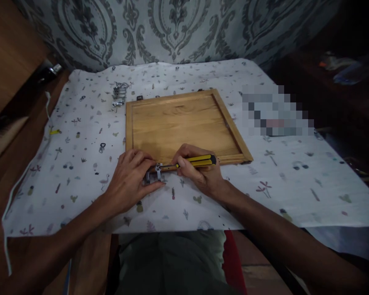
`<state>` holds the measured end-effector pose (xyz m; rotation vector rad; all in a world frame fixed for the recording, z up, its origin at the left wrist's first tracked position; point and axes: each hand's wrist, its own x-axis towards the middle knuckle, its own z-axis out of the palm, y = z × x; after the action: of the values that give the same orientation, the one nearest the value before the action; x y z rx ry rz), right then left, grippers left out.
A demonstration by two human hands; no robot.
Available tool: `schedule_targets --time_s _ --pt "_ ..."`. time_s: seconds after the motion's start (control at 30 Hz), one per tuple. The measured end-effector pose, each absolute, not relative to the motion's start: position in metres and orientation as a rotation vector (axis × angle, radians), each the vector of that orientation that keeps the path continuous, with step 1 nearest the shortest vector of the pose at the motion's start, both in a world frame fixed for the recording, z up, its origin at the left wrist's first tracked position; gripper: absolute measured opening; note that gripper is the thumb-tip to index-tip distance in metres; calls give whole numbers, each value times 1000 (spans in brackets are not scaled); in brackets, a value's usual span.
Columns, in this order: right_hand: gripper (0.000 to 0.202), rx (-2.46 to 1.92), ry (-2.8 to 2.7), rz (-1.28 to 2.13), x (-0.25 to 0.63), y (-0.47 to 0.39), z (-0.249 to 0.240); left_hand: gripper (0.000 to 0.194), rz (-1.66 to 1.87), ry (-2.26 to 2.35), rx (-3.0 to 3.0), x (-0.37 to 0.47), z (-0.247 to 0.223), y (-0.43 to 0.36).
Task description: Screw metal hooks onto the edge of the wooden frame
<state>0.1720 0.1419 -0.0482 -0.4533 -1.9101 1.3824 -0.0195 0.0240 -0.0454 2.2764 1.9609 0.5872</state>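
A framed wooden panel (178,127) lies flat in the middle of the table, its near edge toward me. At that edge sits a small metal hinge (158,172). My left hand (132,172) is closed around the hinge and the frame's edge, thumb below and fingers above. In my right hand (199,170) is a yellow and black screwdriver (198,161), held almost level and pointing left. Its tip meets the hinge; whether it sits in a screw is too small to tell.
Several metal hinges (119,95) lie in a row beyond the panel's left corner. The table is covered by a white printed cloth (264,176). A blurred-out object (278,112) lies at the right. A white cord (17,180) runs along the left edge, and a patterned curtain (172,28) hangs behind.
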Motion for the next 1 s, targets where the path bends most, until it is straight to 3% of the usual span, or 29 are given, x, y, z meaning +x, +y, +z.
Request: schedule_targets --time_s 0.3,1.0 --pt "36 -464 -1922 1325 172 143 -51 40 635 1932 2277 -21 -50 27" --pt "52 -573 -1795 1434 153 152 -20 38 702 1899 2196 -23 -53 30"
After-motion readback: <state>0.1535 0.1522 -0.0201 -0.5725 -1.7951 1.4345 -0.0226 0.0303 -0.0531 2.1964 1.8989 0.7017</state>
